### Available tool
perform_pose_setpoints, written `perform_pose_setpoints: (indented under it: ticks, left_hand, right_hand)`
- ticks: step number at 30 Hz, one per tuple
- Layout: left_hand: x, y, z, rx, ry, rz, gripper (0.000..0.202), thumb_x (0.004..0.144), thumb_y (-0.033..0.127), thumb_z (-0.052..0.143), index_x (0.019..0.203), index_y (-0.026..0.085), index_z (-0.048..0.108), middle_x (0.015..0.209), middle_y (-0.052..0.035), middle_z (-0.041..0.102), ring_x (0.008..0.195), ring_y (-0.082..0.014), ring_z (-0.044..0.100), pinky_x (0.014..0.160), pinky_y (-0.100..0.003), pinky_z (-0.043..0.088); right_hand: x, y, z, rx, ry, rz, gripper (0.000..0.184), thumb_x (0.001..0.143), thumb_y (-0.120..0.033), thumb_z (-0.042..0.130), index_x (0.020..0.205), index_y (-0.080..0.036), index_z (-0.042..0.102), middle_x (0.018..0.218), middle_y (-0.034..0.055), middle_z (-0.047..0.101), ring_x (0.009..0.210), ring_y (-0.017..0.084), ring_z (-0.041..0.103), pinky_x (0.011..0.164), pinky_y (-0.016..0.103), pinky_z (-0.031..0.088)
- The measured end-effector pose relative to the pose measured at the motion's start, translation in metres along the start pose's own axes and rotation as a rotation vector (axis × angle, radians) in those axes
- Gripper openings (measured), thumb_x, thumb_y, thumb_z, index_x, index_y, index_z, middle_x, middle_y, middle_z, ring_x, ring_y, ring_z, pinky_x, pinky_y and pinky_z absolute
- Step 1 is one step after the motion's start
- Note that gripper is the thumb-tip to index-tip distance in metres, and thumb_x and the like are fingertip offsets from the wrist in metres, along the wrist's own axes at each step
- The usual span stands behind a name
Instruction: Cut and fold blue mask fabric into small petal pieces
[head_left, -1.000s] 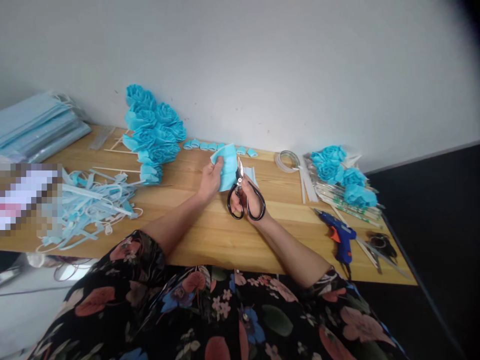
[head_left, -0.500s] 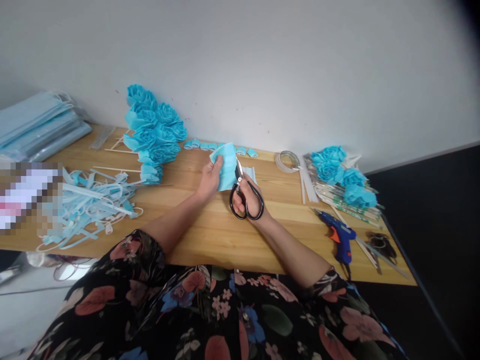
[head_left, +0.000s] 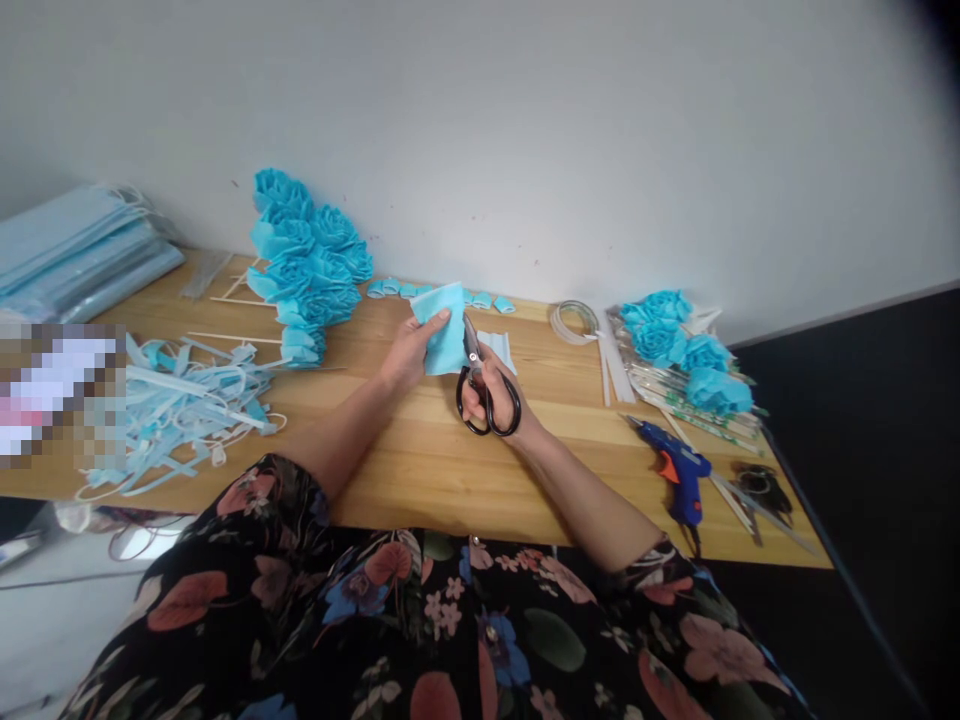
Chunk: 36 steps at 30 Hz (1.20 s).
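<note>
My left hand [head_left: 409, 352] pinches a light-blue sheet of mask fabric [head_left: 447, 335] by its left side, thumb on top, and holds it above the table. In my right hand [head_left: 499, 390] is a pair of scissors [head_left: 472, 357] with black loop handles, my fingers through the loops. The blades point up along the right edge of the fabric; whether they touch it I cannot tell. Behind my right hand a paler blue piece [head_left: 496, 350] lies on the wood. A row of small folded blue pieces [head_left: 481, 300] runs along the wall, partly hidden by the fabric.
Blue fabric flowers [head_left: 311, 265] stand at the back left, beside a heap of cut strips and ear loops [head_left: 195, 415]. Packed masks [head_left: 75, 245] lie far left. To the right are a tape roll [head_left: 576, 322], more flowers [head_left: 686, 350] and a blue glue gun [head_left: 675, 465].
Both hands have shifted slightly left, with the fabric and the scissors. The fabric has turned a little, and the scissor blades look more closed and tilt further left.
</note>
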<state>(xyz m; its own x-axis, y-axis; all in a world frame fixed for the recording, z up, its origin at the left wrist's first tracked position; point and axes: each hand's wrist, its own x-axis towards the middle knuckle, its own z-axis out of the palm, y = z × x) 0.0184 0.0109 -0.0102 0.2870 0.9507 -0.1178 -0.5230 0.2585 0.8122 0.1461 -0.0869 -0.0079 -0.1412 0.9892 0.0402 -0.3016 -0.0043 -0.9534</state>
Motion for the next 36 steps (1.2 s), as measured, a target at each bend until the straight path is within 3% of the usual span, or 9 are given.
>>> perform_pose_setpoints:
  ticks: [6, 14, 20, 30, 36]
  left_hand:
    - [-0.002, 0.002, 0.002, -0.011, -0.031, 0.011, 0.043, 0.059, 0.047, 0.09, 0.078, 0.014, 0.069, 0.072, -0.0026, 0.072, 0.061, -0.0147, 0.064, 0.062, -0.027, 0.053]
    - [-0.002, -0.003, 0.0, 0.048, -0.078, 0.007, 0.042, 0.06, 0.047, 0.089, 0.076, 0.013, 0.07, 0.072, -0.0019, 0.073, 0.06, -0.0125, 0.064, 0.061, -0.024, 0.052]
    - [-0.002, -0.002, 0.001, -0.002, -0.023, 0.015, 0.043, 0.061, 0.047, 0.089, 0.081, 0.014, 0.071, 0.078, -0.0034, 0.075, 0.066, -0.016, 0.067, 0.068, -0.028, 0.054]
    - [-0.006, 0.0, 0.005, -0.002, -0.036, -0.044, 0.047, 0.053, 0.046, 0.093, 0.076, 0.013, 0.07, 0.071, -0.002, 0.073, 0.06, -0.0134, 0.064, 0.063, -0.026, 0.053]
    - [-0.005, -0.001, 0.005, -0.002, -0.022, -0.017, 0.045, 0.055, 0.046, 0.092, 0.079, 0.014, 0.07, 0.073, -0.0027, 0.073, 0.063, -0.0145, 0.065, 0.065, -0.026, 0.053]
  right_hand:
    - [0.001, -0.002, -0.007, 0.035, -0.088, 0.045, 0.083, 0.086, -0.074, 0.053, 0.147, -0.021, 0.034, 0.061, -0.0089, 0.057, 0.042, 0.008, 0.046, 0.058, 0.029, 0.058]
    - [0.002, -0.01, -0.006, -0.007, -0.046, 0.061, 0.087, 0.082, -0.078, 0.052, 0.146, -0.02, 0.039, 0.056, -0.0089, 0.053, 0.04, 0.009, 0.043, 0.054, 0.03, 0.056]
    - [0.002, -0.012, -0.006, -0.024, -0.023, 0.075, 0.082, 0.081, -0.077, 0.054, 0.14, -0.022, 0.042, 0.056, -0.0095, 0.053, 0.04, 0.009, 0.043, 0.052, 0.029, 0.054]
    - [0.002, -0.011, -0.006, -0.012, -0.019, 0.067, 0.075, 0.085, -0.073, 0.053, 0.137, -0.02, 0.043, 0.054, -0.0096, 0.053, 0.039, 0.009, 0.042, 0.053, 0.03, 0.054]
    - [0.002, -0.012, -0.005, -0.017, -0.026, 0.076, 0.074, 0.084, -0.074, 0.054, 0.134, -0.02, 0.045, 0.053, -0.0096, 0.053, 0.038, 0.009, 0.041, 0.051, 0.029, 0.053]
